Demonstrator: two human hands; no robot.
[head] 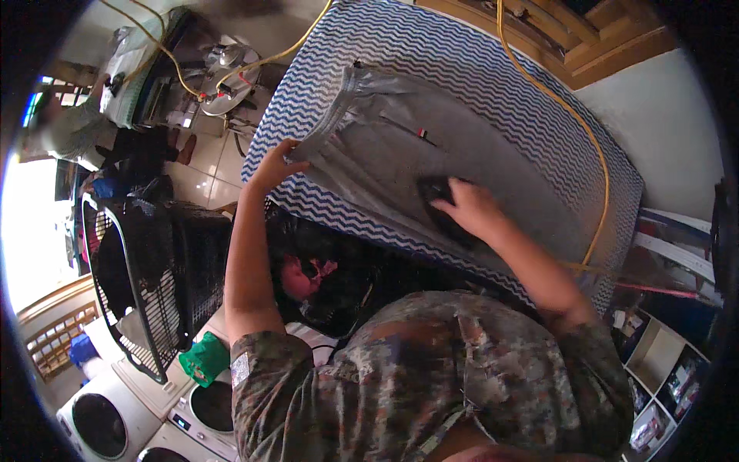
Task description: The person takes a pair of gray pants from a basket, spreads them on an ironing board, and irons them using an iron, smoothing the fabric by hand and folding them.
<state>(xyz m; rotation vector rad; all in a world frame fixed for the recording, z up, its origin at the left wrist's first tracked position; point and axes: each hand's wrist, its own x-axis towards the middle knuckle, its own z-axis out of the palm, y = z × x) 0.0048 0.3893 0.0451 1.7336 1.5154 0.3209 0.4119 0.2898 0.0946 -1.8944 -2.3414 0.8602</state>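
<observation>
Grey sweatpants (392,133) lie spread over a table covered with blue-and-white zigzag cloth (450,34), the gathered waistband towards the left. My left hand (278,166) pinches the near corner of the waistband between thumb and fingers. My right hand (470,205) is closed around the handle of a dark clothes iron (433,196), which rests on the trouser leg. A small red, white and black tag (423,133) shows near the pocket. The iron's outline is blurred and my hand covers part of it.
A yellow hose (600,156) loops across the table's right side. Black laundry baskets (138,277) stand at the left, above white washing machines (95,424). Dark bags with pink cloth (303,277) lie below the near edge. Another person (86,130) works at a second table, upper left.
</observation>
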